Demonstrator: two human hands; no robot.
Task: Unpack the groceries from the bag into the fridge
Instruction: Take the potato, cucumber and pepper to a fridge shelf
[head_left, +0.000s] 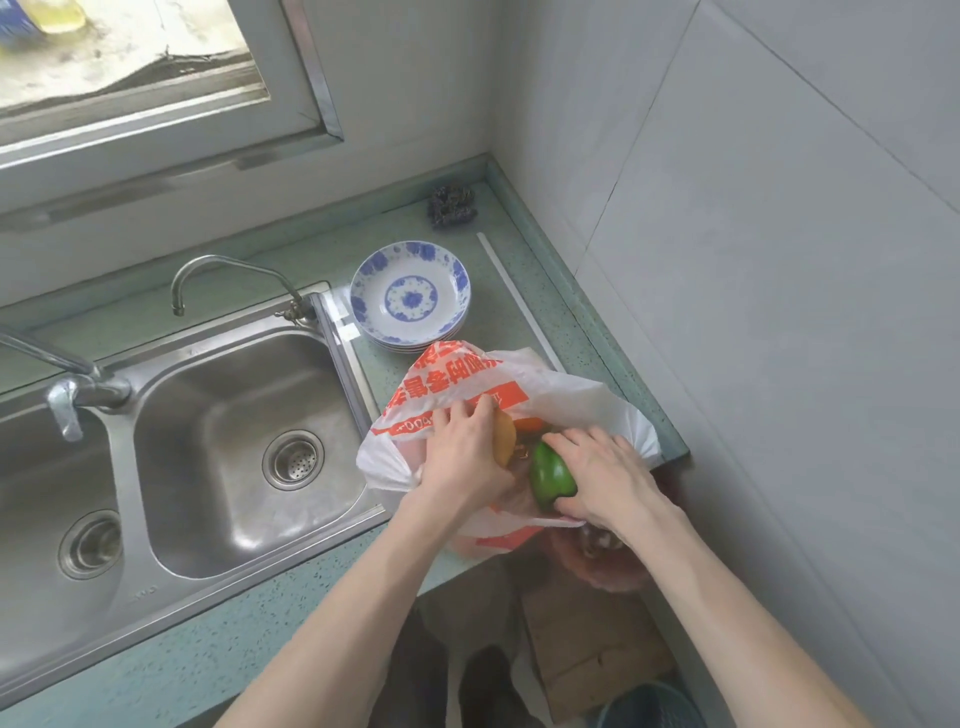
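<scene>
groceries are coming out of the bag (587, 400), so this looks like the first step: picking items before any trip to the fridge, which is not in view. the left hand (462, 457) is curled round a potato (504, 441) at the bag's mouth, with its fingers (457, 415) over the printed plastic. the right hand (605, 478) wraps a green pepper (551, 478) just beside the potato, thumb below, fingers over the top. something orange shows deeper in the bag between the hands; i cannot tell what it is.

next, i judge, both items must be lifted clear of the loose plastic without dragging the bag along. it sits right at the counter's near edge, under the right wrist, and could slide off. then a turn away to find the fridge.

the bag lies on a green speckled counter (260, 639). beyond the hands is a stack of blue-flowered plates (410, 296), close to the bag. further beyond sits a dark scrubber (452, 205) in the corner. left of the left hand is a steel double sink (244, 441) with a curved tap (228, 270). a window is above it, and pale tiled wall to the right of the right hand. below the forearms, on the floor, is a cardboard piece (587, 649).
</scene>
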